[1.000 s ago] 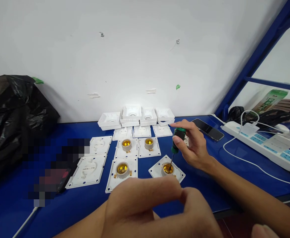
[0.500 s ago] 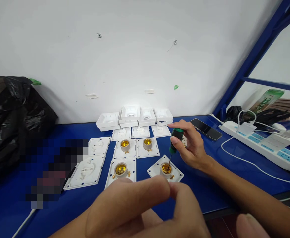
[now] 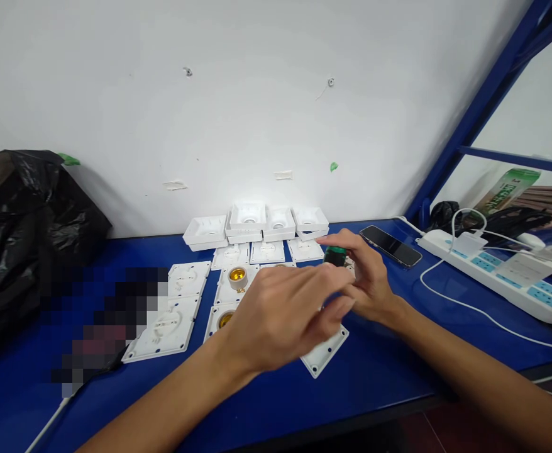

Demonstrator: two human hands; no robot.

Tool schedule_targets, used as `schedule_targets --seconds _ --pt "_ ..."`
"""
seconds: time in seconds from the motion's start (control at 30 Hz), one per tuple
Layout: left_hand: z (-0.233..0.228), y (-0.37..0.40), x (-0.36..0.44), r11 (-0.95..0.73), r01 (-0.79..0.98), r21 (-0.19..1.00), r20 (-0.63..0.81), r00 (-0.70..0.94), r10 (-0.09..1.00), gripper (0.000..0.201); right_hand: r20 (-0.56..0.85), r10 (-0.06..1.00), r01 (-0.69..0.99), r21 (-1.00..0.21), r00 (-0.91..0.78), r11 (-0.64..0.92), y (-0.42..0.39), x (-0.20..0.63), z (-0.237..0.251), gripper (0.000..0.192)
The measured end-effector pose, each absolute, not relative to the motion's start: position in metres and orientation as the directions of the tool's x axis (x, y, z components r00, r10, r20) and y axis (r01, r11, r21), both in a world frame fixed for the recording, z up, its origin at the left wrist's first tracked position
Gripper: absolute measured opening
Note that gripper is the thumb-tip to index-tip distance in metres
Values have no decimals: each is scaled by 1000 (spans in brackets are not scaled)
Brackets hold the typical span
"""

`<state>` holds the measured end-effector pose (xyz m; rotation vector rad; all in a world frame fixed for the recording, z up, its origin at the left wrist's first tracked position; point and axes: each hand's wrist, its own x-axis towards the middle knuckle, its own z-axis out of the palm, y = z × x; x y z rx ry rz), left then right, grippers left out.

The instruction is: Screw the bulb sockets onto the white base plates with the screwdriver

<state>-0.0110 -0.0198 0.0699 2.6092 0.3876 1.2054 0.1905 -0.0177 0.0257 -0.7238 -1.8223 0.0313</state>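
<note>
Screwdriver (image 3: pixel 335 257) upright near the middle of the table (image 3: pixel 375 371), green handle top pinched between thumb and fingertips of the right hand (image 3: pixel 368 283); shaft and tip hidden behind the left hand (image 3: pixel 285 314). Pointed down, by the look of it, into the socket plate (image 3: pixel 323 355), a white square lying askew at the front, one corner showing with a screw hole. Left hand low over that plate, fingers half curled and blurred; impossible to say whether gripping, pressing or only hovering.

Probably mid-way through driving a screw in the socket. Next move likely to call for a steady plate under the left hand, a vertical shaft, and short twists from the fingertips without letting the tip slip out.

Further back on the blue table: flat white plates (image 3: pixel 186 278) in rows, one brass socket (image 3: pixel 237 277) in plain sight, a line of shallow white boxes (image 3: pixel 252 220) against the wall (image 3: pixel 257 94). Dark phone (image 3: pixel 390 245) just behind the right hand. White power strip (image 3: pixel 497 274) to the right, with a white cable (image 3: pixel 469 308) looping across the top. Black plastic bag (image 3: pixel 26 226) heaped at the far left. Plain white wall with a few marks and bits of tape; blue metal frame (image 3: pixel 483 107) slanting up at the right.
</note>
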Motion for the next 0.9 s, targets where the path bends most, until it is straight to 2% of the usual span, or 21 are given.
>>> schedule_targets --seconds 0.07,0.13,0.27,0.33,0.43,0.53,0.6,0.73,0.8,0.9 --pt "63 -5 -1 -922 91 376 661 671 336 38 854 470 449 -337 -225 828 -18 190 28 39" --pt "56 4 0 -895 123 430 574 728 376 53 853 483 441 -363 -198 821 -18 189 28 40" --pt "44 14 -10 -808 361 466 255 820 513 63 862 494 431 -406 -112 806 -18 188 28 45" --pt "37 16 -14 -762 432 482 108 834 541 61 848 498 432 -386 -183 815 -19 188 29 41" --pt "28 15 -13 -707 439 555 4 848 530 43 826 513 442 -379 -235 813 -20 188 31 42" --pt "21 13 -9 -650 419 634 -27 852 523 36 858 476 434 -361 -192 825 -21 187 30 45" --pt "19 12 -6 -639 406 654 -19 852 522 33 855 467 414 -351 -224 840 -21 187 29 42" --pt "18 11 -4 -669 360 650 22 871 490 26 836 516 413 -411 -185 813 -22 187 26 45" --pt "20 10 -3 -687 351 637 35 876 480 26 853 495 415 -395 -166 820 -22 187 25 50" --pt "24 8 -1 -712 370 596 19 880 474 26 837 504 412 -390 -214 823 -22 186 23 46"
